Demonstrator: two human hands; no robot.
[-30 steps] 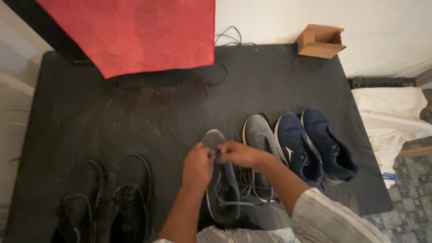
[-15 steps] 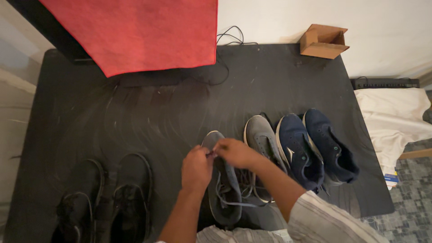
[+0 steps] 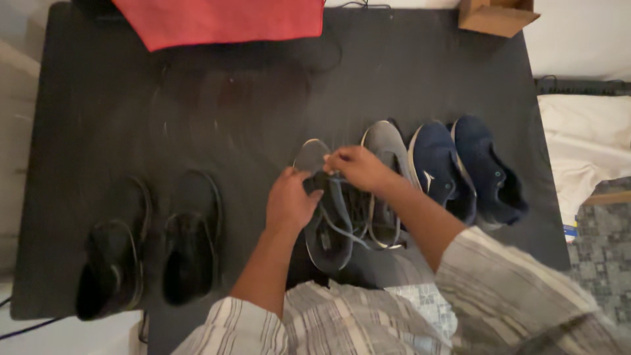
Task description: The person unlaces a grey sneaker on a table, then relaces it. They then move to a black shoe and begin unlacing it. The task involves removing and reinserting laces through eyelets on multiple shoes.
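A: Where is the grey sneaker (image 3: 327, 227) placed relative to the hands?

B: It is placed directly under them on the black mat (image 3: 230, 112), toe pointed away. Its lace (image 3: 338, 213) is pinched by the left hand (image 3: 290, 200) near the front eyelets; the same lace is gripped between the fingertips of the right hand (image 3: 353, 167), just beside the left.

A: What counts are seen?

B: Six shoes are counted: two grey sneakers, second one (image 3: 384, 190) touching the first; two navy sneakers (image 3: 460, 171) to the right; two black shoes (image 3: 151, 243) well apart on the left. One red cloth (image 3: 217, 20) and one cardboard box (image 3: 496, 14) are seen at the far edge.
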